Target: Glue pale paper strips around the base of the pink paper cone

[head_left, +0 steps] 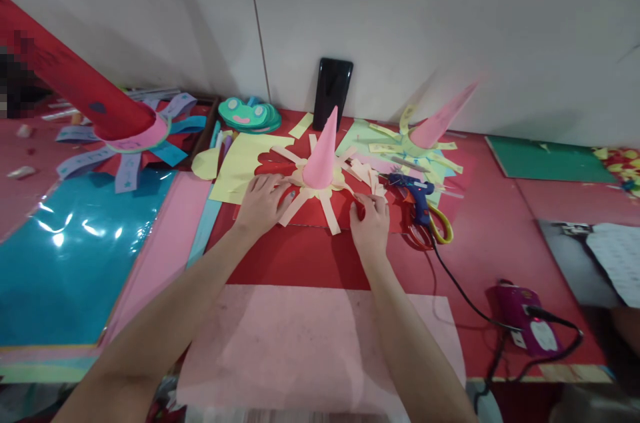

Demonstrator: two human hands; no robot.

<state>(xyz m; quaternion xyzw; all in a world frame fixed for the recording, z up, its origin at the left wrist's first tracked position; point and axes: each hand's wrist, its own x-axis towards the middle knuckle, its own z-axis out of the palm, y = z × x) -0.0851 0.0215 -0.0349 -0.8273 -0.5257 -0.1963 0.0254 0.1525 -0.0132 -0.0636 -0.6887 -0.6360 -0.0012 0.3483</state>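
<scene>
A pink paper cone (321, 159) stands upright on a pale yellow scalloped base, with cream paper strips (329, 213) fanning out around it over red paper. My left hand (263, 201) is to the left of the cone, its fingers closed on the end of one strip. On the other side my right hand (371, 223) has curled fingers, with thumb and forefinger at the end of another strip. The fingertips partly hide both strip ends. Loose cream strips (367, 173) lie just beyond my right hand.
A blue glue gun (417, 196) lies at the right, beside yellow-handled scissors (443, 224); its cord runs to a purple power box (530, 319). A black phone (333, 93) leans on the wall. A second pink cone (443, 119) and a red paper tube (75, 66) flank the work.
</scene>
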